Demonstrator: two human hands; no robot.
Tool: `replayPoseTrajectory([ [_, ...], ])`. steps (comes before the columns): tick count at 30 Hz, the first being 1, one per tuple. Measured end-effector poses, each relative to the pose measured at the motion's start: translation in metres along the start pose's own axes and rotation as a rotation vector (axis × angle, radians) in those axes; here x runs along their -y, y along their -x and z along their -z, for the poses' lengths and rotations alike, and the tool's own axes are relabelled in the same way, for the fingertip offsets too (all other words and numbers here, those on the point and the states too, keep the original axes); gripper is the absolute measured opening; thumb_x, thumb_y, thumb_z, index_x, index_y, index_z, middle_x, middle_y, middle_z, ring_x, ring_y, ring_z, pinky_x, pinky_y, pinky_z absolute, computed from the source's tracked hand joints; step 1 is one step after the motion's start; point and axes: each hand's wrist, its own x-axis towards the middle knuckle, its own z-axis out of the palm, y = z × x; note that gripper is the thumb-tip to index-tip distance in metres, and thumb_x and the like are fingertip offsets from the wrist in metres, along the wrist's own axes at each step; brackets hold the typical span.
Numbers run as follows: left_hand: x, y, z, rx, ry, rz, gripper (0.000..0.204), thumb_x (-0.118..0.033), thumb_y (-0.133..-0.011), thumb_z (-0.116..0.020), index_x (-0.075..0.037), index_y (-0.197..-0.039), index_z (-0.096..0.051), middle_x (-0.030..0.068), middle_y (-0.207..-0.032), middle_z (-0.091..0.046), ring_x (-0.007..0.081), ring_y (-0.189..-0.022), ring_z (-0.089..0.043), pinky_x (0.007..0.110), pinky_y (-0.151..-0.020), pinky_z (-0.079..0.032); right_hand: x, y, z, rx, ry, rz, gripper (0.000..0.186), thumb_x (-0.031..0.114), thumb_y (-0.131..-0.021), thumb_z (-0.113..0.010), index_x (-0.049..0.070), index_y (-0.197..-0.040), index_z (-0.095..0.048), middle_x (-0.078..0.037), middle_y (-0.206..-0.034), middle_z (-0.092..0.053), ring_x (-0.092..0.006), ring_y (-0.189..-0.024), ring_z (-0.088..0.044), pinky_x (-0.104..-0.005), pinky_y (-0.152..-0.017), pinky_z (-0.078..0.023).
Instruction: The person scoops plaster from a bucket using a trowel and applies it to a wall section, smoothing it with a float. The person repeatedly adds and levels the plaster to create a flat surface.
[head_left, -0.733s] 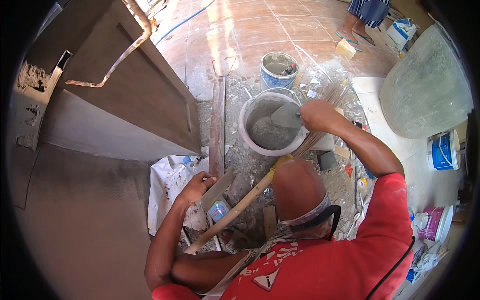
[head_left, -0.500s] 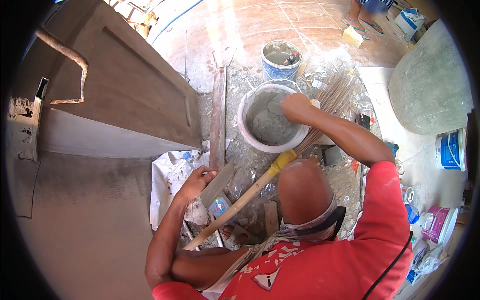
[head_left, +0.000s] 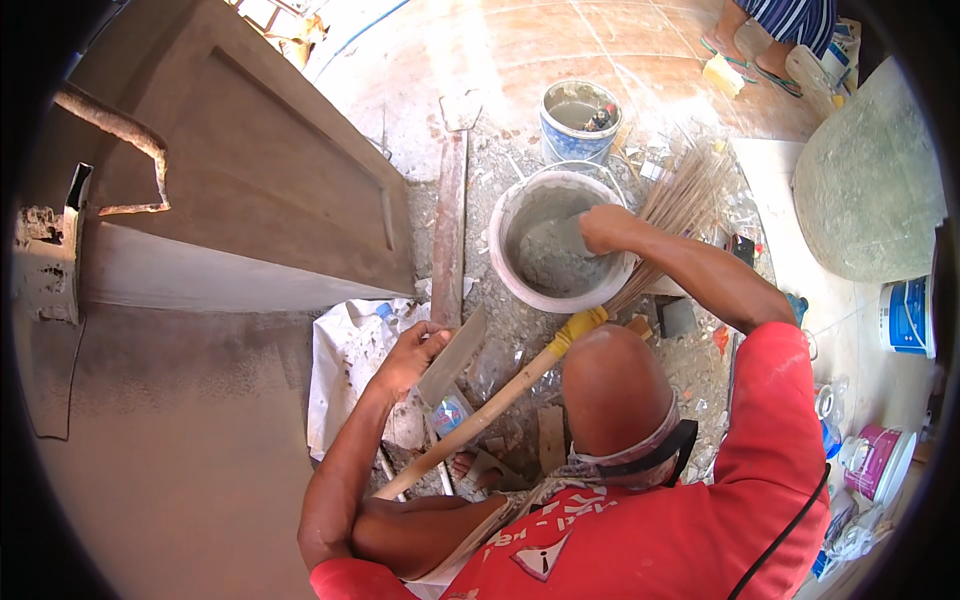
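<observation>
We judge the flat plate (head_left: 452,358) stiff and light, best pinched at its edge, as our left hand's (head_left: 410,358) fingers do beside the broom (head_left: 480,419); our right hand (head_left: 605,231) apparently grips a trowel (head_left: 571,236) in the bucket (head_left: 545,299).

Rust-coloured tiles (head_left: 520,60) cover the far floor, with a yellow block (head_left: 722,76) on them. Nearer, grey rubble (head_left: 480,185) coats the ground; on it stand a pale bucket (head_left: 503,262) of wet mortar (head_left: 562,265) and, just behind, a blue-and-white pail (head_left: 578,147). A long wooden plank (head_left: 450,215), a crumpled white sack (head_left: 338,350) and a twig broom (head_left: 690,195) lie there too. Pale tiles (head_left: 772,170) at right carry a large grey-green drum (head_left: 870,190).
</observation>
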Motion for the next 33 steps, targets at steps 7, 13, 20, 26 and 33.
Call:
replayPoseTrajectory([
  [7,-0.002,-0.013,-0.005,-0.152,0.202,-0.132,0.032,-0.032,-0.096,-0.057,-0.004,-0.111,-0.056,0.0056,-0.09,-0.063,0.0101,-0.077,-0.056,0.028,-0.065,-0.048,-0.005,0.0,0.001,0.054,-0.091,-0.031,0.025,0.01,-0.076,-0.055,0.0,-0.091,-0.071,-0.021,-0.089,-0.069,-0.0356,-0.082,-0.068,-0.0428,-0.071,-0.055],
  [13,-0.031,-0.067,-0.033,-0.209,0.505,-0.257,0.027,-0.031,-0.098,-0.053,-0.008,-0.111,-0.054,0.0029,-0.09,-0.061,0.0109,-0.078,-0.058,0.028,-0.067,-0.05,0.003,0.007,-0.018,-0.205,0.072,0.193,0.021,0.011,-0.074,-0.056,-0.001,-0.083,-0.071,-0.022,-0.085,-0.069,-0.0365,-0.078,-0.069,-0.0429,-0.068,-0.055],
  [20,-0.007,-0.137,-0.091,-0.208,1.001,-0.291,0.03,-0.032,-0.101,-0.042,-0.01,-0.118,-0.054,0.0036,-0.101,-0.062,0.0171,-0.088,-0.061,0.034,-0.075,-0.052,0.002,0.001,0.01,0.192,-0.309,-0.148,0.021,0.009,-0.072,-0.054,-0.006,-0.077,-0.068,-0.025,-0.075,-0.067,-0.0387,-0.07,-0.067,-0.0445,-0.064,-0.054],
  [26,0.005,-0.144,-0.095,-0.184,1.232,-0.249,0.037,-0.035,-0.101,-0.034,-0.013,-0.123,-0.055,0.0022,-0.111,-0.063,0.0195,-0.097,-0.063,0.036,-0.08,-0.053,0.003,0.005,-0.017,-0.148,0.02,0.212,0.016,0.009,-0.074,-0.057,0.0,-0.077,-0.07,-0.02,-0.074,-0.068,-0.0359,-0.072,-0.068,-0.0426,-0.062,-0.055],
  [33,0.01,-0.15,-0.096,-0.16,1.24,-0.254,0.037,-0.036,-0.099,-0.039,-0.015,-0.123,-0.056,0.0014,-0.111,-0.063,0.0194,-0.098,-0.062,0.037,-0.083,-0.052,0.017,0.017,-0.018,-0.177,0.067,0.299,0.014,0.008,-0.074,-0.057,0.002,-0.074,-0.07,-0.019,-0.077,-0.068,-0.0356,-0.073,-0.068,-0.0423,-0.065,-0.055],
])
